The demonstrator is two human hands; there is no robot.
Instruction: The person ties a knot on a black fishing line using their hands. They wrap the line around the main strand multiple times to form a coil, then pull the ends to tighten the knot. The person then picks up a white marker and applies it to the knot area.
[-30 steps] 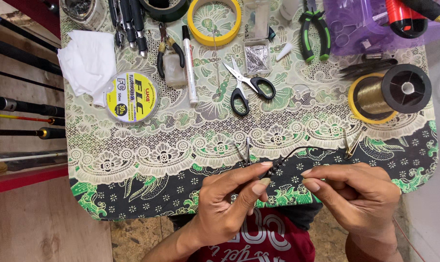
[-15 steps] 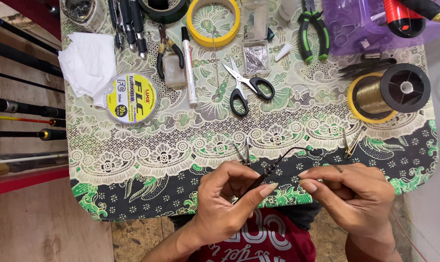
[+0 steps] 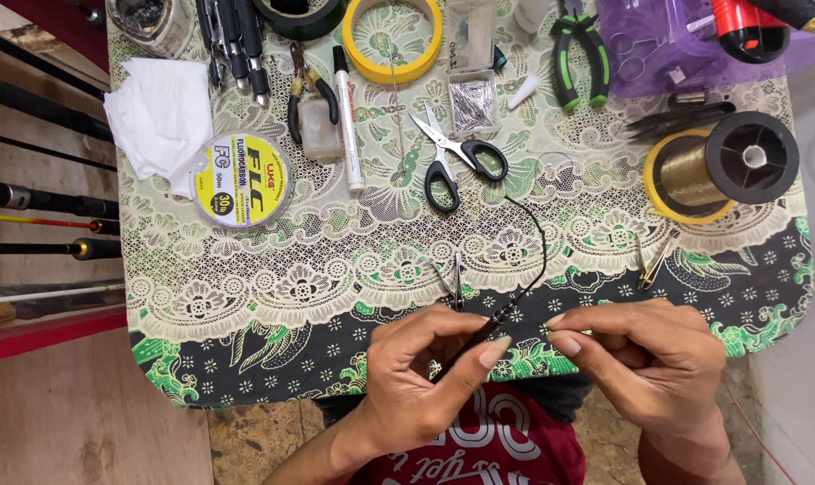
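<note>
The left hand (image 3: 425, 377) was curled at the near edge of the table (image 3: 246, 359), its thumb and fingers pinched on the lower end of a thin black cord (image 3: 535, 256). From that pinch the cord rose up and to the right, bent into an arc over the lace-patterned cloth and ended near the black-handled scissors (image 3: 457, 162). The right hand (image 3: 650, 359) sat just beside the left, fingertips pressed together toward the cord's lower end; whether they gripped the cord itself or something too fine to see could not be told.

A small metal clip (image 3: 457, 283) stood just beyond the left hand's knuckles, and a second one (image 3: 650, 265) lay beyond the right hand. Farther back were a spool of gold line (image 3: 722, 166) on the right, a flat disc spool of fishing line (image 3: 243, 180) on the left beside a crumpled white tissue (image 3: 160, 117), a white marker pen (image 3: 347, 130), a yellow tape ring (image 3: 394, 36) and green-handled pliers (image 3: 580, 54). Fishing rods (image 3: 39, 198) lay off the table's left edge.
</note>
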